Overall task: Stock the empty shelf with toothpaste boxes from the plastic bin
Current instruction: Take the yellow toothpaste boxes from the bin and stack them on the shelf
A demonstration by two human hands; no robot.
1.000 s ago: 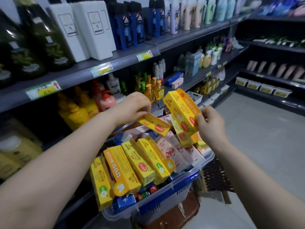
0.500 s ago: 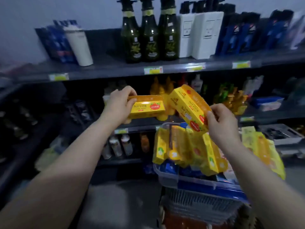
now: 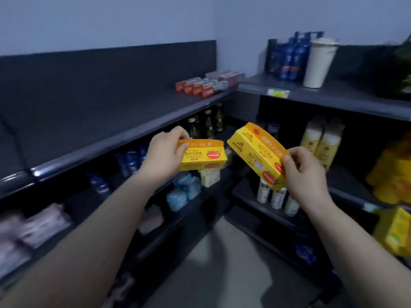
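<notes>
My left hand (image 3: 165,152) grips the left end of a yellow toothpaste box (image 3: 203,155), held level in front of me. My right hand (image 3: 303,172) pinches the lower end of a second yellow toothpaste box (image 3: 255,150), which tilts up to the left. Both boxes hang in the air, apart from each other. A wide dark shelf (image 3: 89,112) runs along the left at chest height, bare except for red and pink boxes (image 3: 200,86) at its far end. The plastic bin is out of view.
A second shelving unit stands at right angles on the right, with blue packs (image 3: 289,56) and a white cup (image 3: 319,62) on top. Lower shelves hold bottles (image 3: 209,123), blue packets (image 3: 184,192) and yellow goods (image 3: 393,174). Grey floor (image 3: 233,274) lies between the units.
My view has swung left, away from the bin and the bottle shelves, to the corner with the bare shelf. Both hands still hold their yellow boxes.
</notes>
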